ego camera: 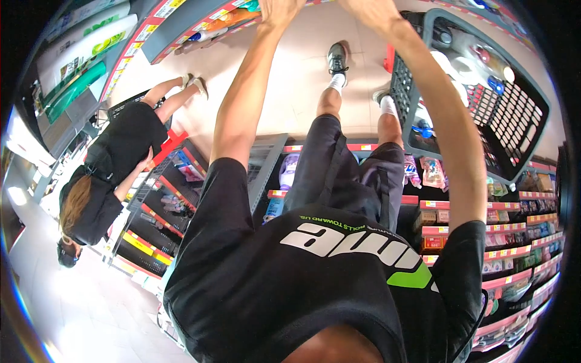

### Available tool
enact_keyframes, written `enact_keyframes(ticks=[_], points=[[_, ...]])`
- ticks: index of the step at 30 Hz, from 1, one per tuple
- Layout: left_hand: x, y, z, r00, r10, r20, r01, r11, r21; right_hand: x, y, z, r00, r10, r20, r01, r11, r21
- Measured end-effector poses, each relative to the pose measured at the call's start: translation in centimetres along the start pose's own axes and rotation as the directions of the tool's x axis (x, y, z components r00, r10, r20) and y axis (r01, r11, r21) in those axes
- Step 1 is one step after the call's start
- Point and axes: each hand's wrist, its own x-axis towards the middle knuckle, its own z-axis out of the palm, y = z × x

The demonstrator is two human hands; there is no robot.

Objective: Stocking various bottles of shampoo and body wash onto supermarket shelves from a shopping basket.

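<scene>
Both of my arms stretch forward to the top edge of the head view. My left hand (280, 14) is cut off there at the fingers, beside a shelf front with price labels (213, 20). My right hand (373, 17) is also cropped, so whatever either hand touches or holds is hidden. To the right, partly behind my right forearm, stands a dark grey plastic shopping basket (535, 97). Inside it are clear and white packaged goods (465, 70), a blue-topped item (495, 85) and another blue piece (423, 129).
On the left another person (122, 136) in black stands by a shelf rack (156, 213). Store shelves (506, 254) with small packages run behind me on the right. A purple bottle (288, 171) sits on a shelf by my legs. Large packs (86, 50) fill the upper left.
</scene>
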Motion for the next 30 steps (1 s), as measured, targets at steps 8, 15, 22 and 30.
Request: enact_keyframes(ticks=[8, 15, 22, 30], points=[[-2.5, 4.8, -6.8, 0.985, 0.173, 0.012, -0.172, 0.982, -0.074, -3.4, -3.5, -7.7, 0.993, -0.043, -0.114, 0.045, 0.999, 0.017], [-4.1, 16.3, -15.0, 0.997, 0.073, 0.033, -0.056, 0.933, -0.356, -6.2, -6.5, -22.5, 0.993, 0.114, -0.014, -0.112, 0.991, 0.078], [-2.4, 30.3, -17.7, 0.966, 0.245, -0.079, -0.253, 0.854, -0.455, -13.6, -5.6, -37.8, 0.975, 0.195, 0.109, -0.201, 0.979, 0.043], [-0.6, 40.9, -10.4, 0.937, 0.349, -0.015, -0.297, 0.776, -0.557, -23.0, 0.0, -41.7, 0.931, 0.336, 0.141, -0.323, 0.94, -0.112]])
